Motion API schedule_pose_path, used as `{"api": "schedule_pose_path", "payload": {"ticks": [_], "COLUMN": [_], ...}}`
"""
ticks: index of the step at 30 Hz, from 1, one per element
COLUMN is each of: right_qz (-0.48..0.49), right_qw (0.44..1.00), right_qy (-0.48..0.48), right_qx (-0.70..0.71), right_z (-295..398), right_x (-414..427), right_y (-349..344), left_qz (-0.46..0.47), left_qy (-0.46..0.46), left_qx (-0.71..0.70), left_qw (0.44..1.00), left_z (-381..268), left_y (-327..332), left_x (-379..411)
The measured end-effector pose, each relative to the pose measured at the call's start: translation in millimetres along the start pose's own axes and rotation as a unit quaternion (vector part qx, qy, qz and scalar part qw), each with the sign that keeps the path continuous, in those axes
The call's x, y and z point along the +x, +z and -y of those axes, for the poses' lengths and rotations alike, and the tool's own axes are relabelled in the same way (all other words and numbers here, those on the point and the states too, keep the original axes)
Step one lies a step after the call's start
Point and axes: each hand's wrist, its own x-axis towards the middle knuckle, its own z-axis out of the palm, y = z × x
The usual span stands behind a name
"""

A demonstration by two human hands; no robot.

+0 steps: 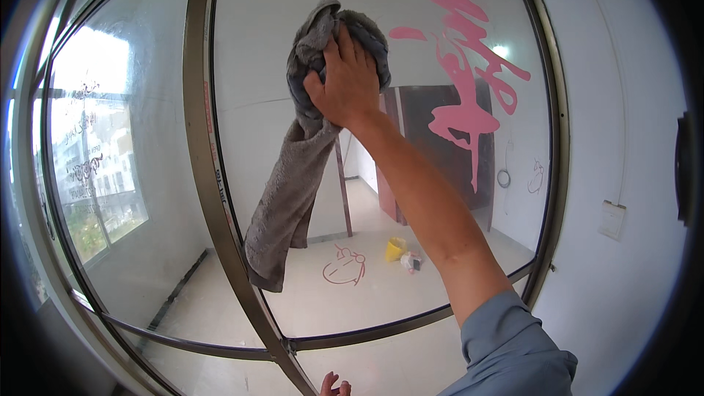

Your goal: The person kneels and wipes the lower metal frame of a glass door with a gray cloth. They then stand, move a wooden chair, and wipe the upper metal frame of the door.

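My right hand (349, 80) presses a bunched grey cloth (289, 187) against the large glass pane (264, 49), high and left of its middle. The cloth's long end hangs down to the left, reaching the metal frame post (206, 121). A pink dancer decal with brush-style marks (467, 88) is on the glass, right of my hand. Lower down, a small red line drawing (345, 269) shows on the pane. At the bottom edge only the fingers of my left hand (335, 385) are visible, curled loosely apart, with nothing seen in them.
A metal crossbar (379, 335) runs below the pane. Another glass pane (159, 176) stands at the left, with a bright window behind it. Through the glass a yellow bucket (395, 249) and a white bag (411, 262) are on the floor. A wall switch (611, 220) is at the right.
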Motion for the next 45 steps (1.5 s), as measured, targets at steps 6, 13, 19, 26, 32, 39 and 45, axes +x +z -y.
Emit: {"api": "schedule_pose_path", "payload": {"ticks": [6,13,19,26,32,39,45], "right_qz": [0.231,0.231,-0.013,0.111,0.348,0.307,0.233], "right_qw": [0.946,0.960,0.978,0.993,0.926,0.910,0.878], "right_qy": [-0.196,-0.156,0.171,-0.018,-0.054,0.061,0.181], "right_qx": [0.116,0.032,-0.122,-0.032,0.135,0.273,0.378], "right_z": [-9,-116,-259,-109,-67,-32,-12], "right_x": [-144,-153,-53,-202,-314,-378,-400], "right_y": [-90,-142,-151,-128,-184,-187,-192], "left_qz": [0.016,-0.025,-0.032,-0.038,0.019,0.100,0.013], "left_qy": [0.031,0.089,0.025,0.075,0.146,0.301,0.404], "left_qx": [0.023,0.050,0.027,0.006,0.077,0.186,0.323], "left_qw": [0.999,0.994,0.999,0.996,0.986,0.930,0.856], "left_z": [-24,-64,-57,-99,-123,-156,-134], "left_y": [3,-7,-4,9,55,123,146], "left_x": [27,42,31,23,38,58,80]}}
